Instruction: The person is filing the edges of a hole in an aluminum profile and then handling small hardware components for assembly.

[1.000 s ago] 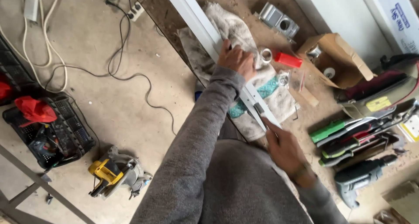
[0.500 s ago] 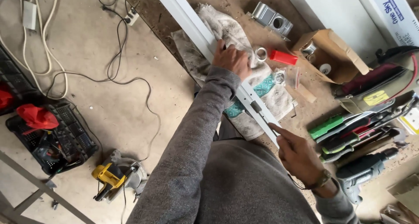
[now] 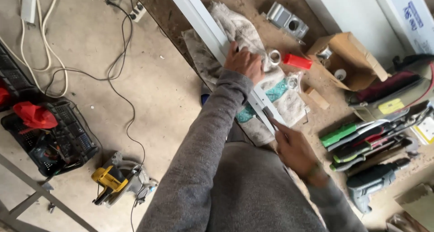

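Observation:
A long white profile (image 3: 199, 15) lies slantwise over a dirty white towel (image 3: 294, 107) on the brown workbench (image 3: 253, 1). My left hand (image 3: 246, 62), in a grey sleeve, presses down on the profile and the towel. My right hand (image 3: 294, 146) is at the profile's near end, where it holds a thin dark tool (image 3: 269, 114) whose tip rests on the white surface. What kind of tool it is, I cannot tell.
On the bench are a tape roll (image 3: 274, 56), a red piece (image 3: 297, 61), a grey metal box (image 3: 287, 19), an open cardboard box (image 3: 357, 55), several hand tools (image 3: 361, 137) and a drill (image 3: 377, 182). On the floor: cables (image 3: 117, 46), a black crate (image 3: 49, 137), a yellow circular saw (image 3: 115, 182).
My left hand stays on the profile. My right hand has shifted a little along the profile's near end with the tool. The view has drifted slightly.

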